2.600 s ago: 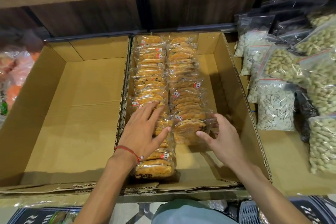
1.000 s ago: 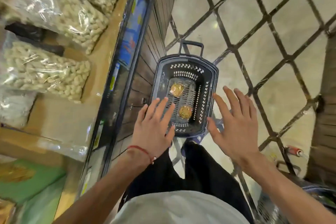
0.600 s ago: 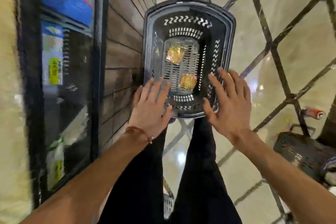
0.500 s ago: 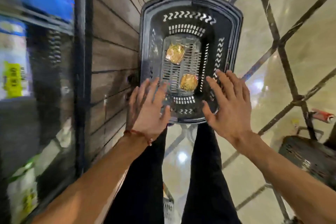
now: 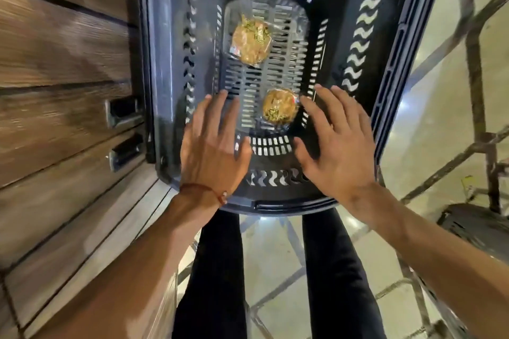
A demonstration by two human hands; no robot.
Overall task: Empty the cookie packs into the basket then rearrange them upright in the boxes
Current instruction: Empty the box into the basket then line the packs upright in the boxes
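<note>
A dark slotted plastic basket (image 5: 165,69) stands on the floor below me. Two clear-wrapped round cookie packs lie flat on its bottom: one farther away (image 5: 251,41) and one nearer (image 5: 280,108). My left hand (image 5: 213,146), with a red thread at the wrist, reaches into the basket with straight spread fingers, left of the nearer pack. My right hand (image 5: 337,143) reaches in on the other side, fingers spread, its fingertips right beside the nearer pack. Neither hand holds anything. The boxes are out of view.
A wooden panelled shelf base (image 5: 63,96) with metal slots runs along the left, close to the basket. My dark-trousered legs (image 5: 275,283) stand under the hands. Glossy tiled floor (image 5: 454,69) lies to the right, with another dark basket (image 5: 479,226) at the right edge.
I turned from the cookie box on the shelf down to the floor basket. Both empty hands have moved down into the basket, to either side of the nearer pack.
</note>
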